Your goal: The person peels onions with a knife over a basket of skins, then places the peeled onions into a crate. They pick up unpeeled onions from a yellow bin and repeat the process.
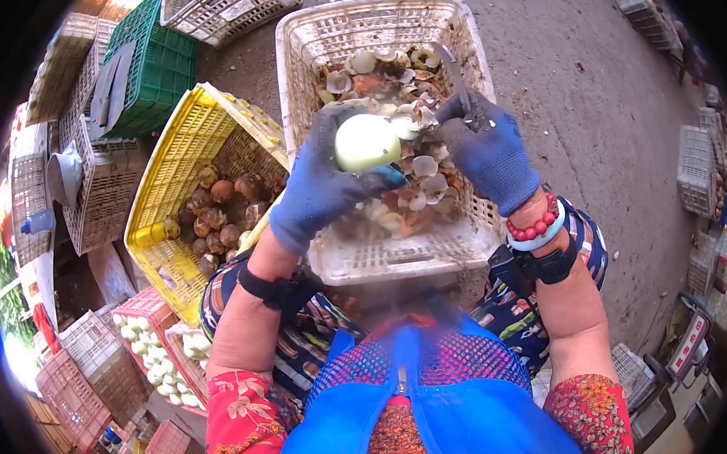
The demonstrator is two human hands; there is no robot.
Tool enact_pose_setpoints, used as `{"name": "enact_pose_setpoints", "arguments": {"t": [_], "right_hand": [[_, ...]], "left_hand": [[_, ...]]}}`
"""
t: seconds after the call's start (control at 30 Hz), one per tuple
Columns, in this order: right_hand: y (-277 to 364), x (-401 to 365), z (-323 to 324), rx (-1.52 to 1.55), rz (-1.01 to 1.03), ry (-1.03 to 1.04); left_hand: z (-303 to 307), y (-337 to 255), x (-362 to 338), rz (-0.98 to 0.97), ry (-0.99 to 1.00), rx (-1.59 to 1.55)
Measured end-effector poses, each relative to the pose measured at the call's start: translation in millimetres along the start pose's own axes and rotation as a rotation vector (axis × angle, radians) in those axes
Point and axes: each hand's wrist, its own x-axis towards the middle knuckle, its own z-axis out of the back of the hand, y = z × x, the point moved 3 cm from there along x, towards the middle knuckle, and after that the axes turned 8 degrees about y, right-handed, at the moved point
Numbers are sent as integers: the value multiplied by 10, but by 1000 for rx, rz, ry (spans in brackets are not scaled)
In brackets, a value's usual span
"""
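Observation:
My left hand [313, 180], in a blue glove with dark fingers, is wrapped round a smooth, rounded, pale green peeled vegetable [365, 143]. Facing it from the right, my gloved right hand [492, 151] grips a knife [451, 68], its slightly curved blade pointing up and away from me. A ragged pale strip [409, 119] shows between the vegetable and my right fingers. Both hands are above a white plastic crate [307, 30], where cup-shaped peelings [429, 181] in white, green and brown lie heaped.
Left of the white crate, a tilted yellow crate [159, 165] holds several brown, round unpeeled vegetables [223, 191]. Pale peeled ones [159, 364] fill a pink crate lower left. A green crate [155, 72] stands farther back. At right lies a device with a red-and-white panel [691, 347].

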Motion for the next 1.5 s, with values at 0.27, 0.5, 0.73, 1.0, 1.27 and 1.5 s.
{"name": "enact_pose_setpoints", "arguments": {"t": [0.27, 0.5, 0.73, 1.0, 1.27, 1.5], "right_hand": [[244, -66, -252, 189, -137, 381], [55, -54, -332, 96, -74, 356], [-29, 37, -225, 148, -49, 214], [443, -148, -83, 249, 397, 284], [432, -122, -73, 122, 543, 376], [552, -156, 21, 454, 183, 428]], "left_hand": [[-28, 52, 12, -11, -61, 74], [-98, 97, 7, 20, -106, 91], [9, -41, 16, 164, 41, -663], [-72, 24, -28, 60, -22, -27], [-101, -14, -79, 137, 64, -187], [24, 35, -97, 126, 89, -839]]}}
